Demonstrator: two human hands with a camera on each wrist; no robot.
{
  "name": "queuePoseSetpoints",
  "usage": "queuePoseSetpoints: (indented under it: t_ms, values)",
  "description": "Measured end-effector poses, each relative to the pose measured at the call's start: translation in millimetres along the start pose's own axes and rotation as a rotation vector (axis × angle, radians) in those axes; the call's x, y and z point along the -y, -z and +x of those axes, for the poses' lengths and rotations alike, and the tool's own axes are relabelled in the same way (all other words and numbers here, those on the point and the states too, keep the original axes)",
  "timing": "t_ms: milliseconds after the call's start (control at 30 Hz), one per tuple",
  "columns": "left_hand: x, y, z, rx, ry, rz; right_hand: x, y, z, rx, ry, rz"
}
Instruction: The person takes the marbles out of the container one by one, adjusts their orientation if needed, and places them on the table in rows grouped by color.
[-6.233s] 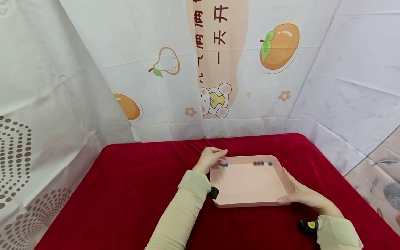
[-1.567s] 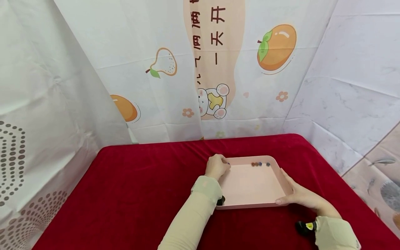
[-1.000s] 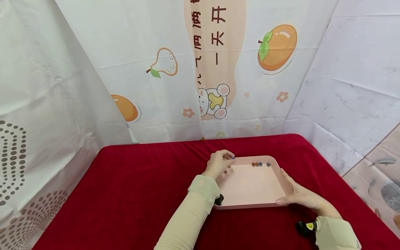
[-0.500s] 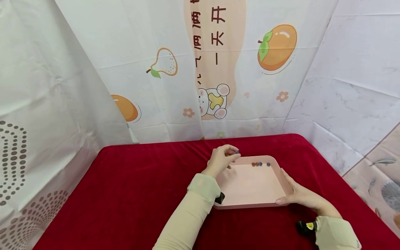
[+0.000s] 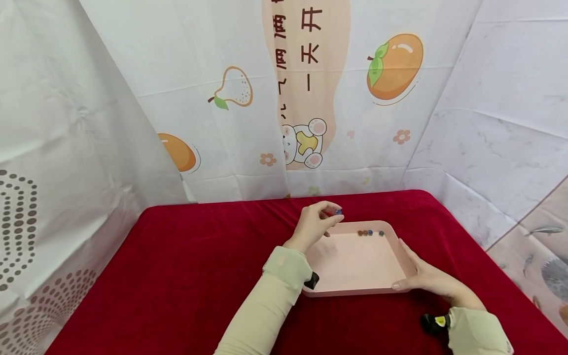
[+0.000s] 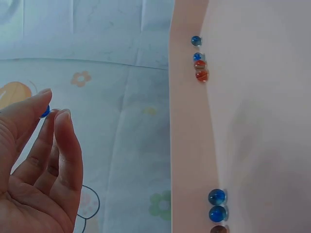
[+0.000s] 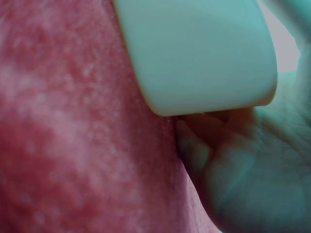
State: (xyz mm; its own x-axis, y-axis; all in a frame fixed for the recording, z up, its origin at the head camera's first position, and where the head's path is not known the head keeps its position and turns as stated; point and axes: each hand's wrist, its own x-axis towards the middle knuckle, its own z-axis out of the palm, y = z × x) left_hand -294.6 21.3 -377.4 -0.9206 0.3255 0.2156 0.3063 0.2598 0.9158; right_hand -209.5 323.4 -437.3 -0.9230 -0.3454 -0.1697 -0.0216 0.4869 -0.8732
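Note:
My left hand [image 5: 312, 226] pinches a blue marble [image 5: 338, 212] between thumb and fingertips, raised just above the tray's back rim. In the left wrist view the marble [image 6: 46, 111] shows partly between the fingers. The pink tray [image 5: 350, 268] lies below. My right hand [image 5: 432, 280] grips its front right corner, thumb at the front wall and fingers along the right side; the right wrist view shows the hand under the tray's pale corner [image 7: 209, 63]. Along the tray's back wall sit two orange-red marbles [image 6: 200, 70], a blue marble [image 6: 198, 57] and a teal marble [image 6: 196, 41].
Nearer the tray's left end, two blue marbles [image 6: 217, 205] and a brownish marble [image 6: 218, 229] line the same wall; the left hand hides them in the head view. A red cloth [image 5: 199, 266] covers the table. Printed curtains [image 5: 230, 138] hang behind and at both sides.
My left hand has reached into the tray's back left corner, taken a blue marble and lifted it up and rightward over the back rim. The right hand keeps its grip on the tray.

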Motion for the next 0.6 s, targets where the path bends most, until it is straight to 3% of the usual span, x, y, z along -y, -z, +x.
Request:
queuePoseSetpoints:
  t_ms: [600]
  values:
    - [-5.1,17.1,-18.0,-0.027,-0.065,0.031,-1.0,-0.5,0.2,-0.004,0.02,-0.015]
